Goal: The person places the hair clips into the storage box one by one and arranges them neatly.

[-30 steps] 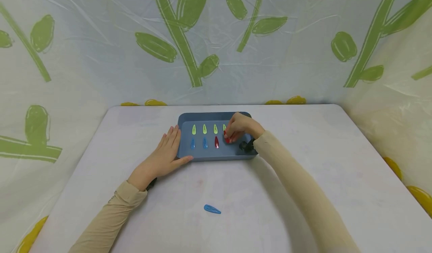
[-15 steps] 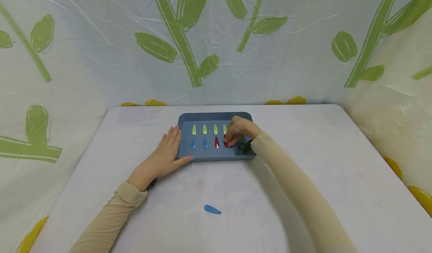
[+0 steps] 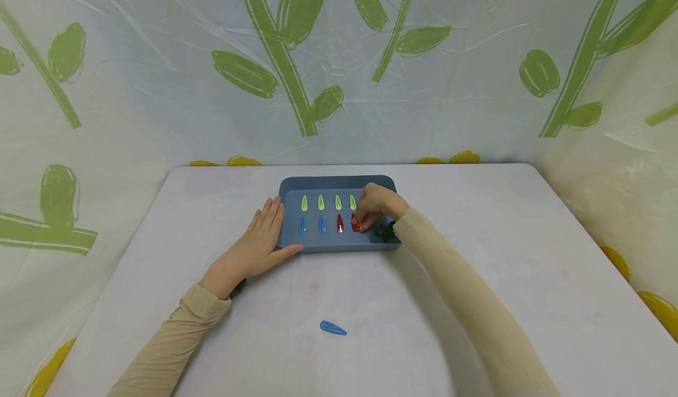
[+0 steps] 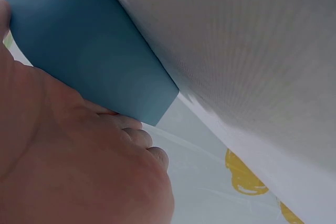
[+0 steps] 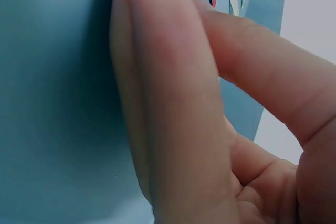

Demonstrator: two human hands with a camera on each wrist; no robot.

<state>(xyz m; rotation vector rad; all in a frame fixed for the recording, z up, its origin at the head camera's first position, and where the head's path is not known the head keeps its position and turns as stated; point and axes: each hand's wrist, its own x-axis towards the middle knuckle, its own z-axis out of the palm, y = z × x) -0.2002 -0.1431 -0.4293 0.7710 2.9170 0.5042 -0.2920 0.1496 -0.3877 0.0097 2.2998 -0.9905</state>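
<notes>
A blue-grey tray (image 3: 328, 248) holds a back row of green snap hair clips, one of them a green clip (image 3: 321, 202). In its front row lie two blue clips, including a blue clip (image 3: 322, 225), and a red clip (image 3: 340, 223). My right hand (image 3: 377, 204) pinches another red hair clip (image 3: 355, 226) at the tray floor, right of that red one; the fingers partly cover it. With fingers straight, my left hand (image 3: 259, 241) rests along the tray's left side, thumb at the front edge. In the right wrist view, the fingers (image 5: 178, 103) hide most of the held clip.
A single blue hair clip (image 3: 333, 327) lies on the white table (image 3: 265, 350) in front of the tray. A dark wrist camera (image 3: 385, 231) hangs under my right wrist, over the tray's right part. A flower-patterned curtain (image 3: 424, 103) stands behind the table.
My right hand has shifted slightly toward me, bringing the pinched red hair clip down into line with the front row. My left hand has stayed in place.
</notes>
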